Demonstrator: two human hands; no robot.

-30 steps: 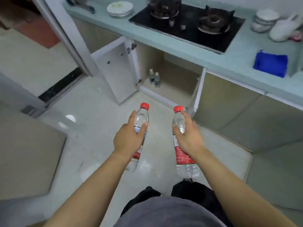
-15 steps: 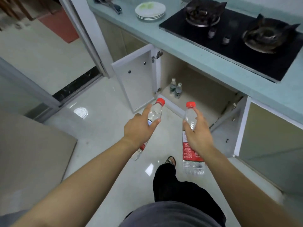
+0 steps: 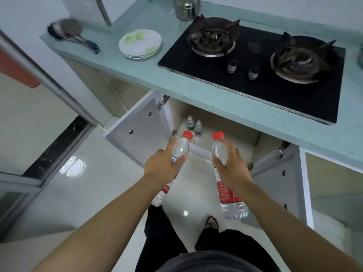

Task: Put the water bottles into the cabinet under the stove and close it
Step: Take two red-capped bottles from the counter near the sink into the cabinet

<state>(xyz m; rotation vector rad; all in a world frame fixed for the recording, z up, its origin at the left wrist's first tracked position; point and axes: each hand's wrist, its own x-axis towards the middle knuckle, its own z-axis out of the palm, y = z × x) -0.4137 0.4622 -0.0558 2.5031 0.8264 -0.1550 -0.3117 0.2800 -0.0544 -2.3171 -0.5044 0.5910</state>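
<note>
My left hand [image 3: 162, 165] grips a clear water bottle [image 3: 181, 147] with a red cap and red label, tilted forward. Another red-capped water bottle [image 3: 220, 150] stands nearly upright in my right hand [image 3: 230, 169], held around its upper half. Both bottles hang above the floor just in front of the open cabinet [image 3: 222, 126] under the black gas stove [image 3: 253, 67]. Its left door [image 3: 137, 130] and right door [image 3: 280, 181] stand swung open. Two small bottles [image 3: 194, 125] stand inside at the cabinet's left.
The green countertop [image 3: 196, 93] overhangs the cabinet and carries stacked plates [image 3: 140, 44], a ladle [image 3: 68, 32] and a metal kettle [image 3: 186, 8]. A sliding door frame [image 3: 49, 81] runs along the left. My legs and one foot [image 3: 211, 222] stand on the glossy tiled floor.
I have stepped closer to the stove cabinet. Both hands with their bottles have moved forward toward the opening, which now lies directly ahead.
</note>
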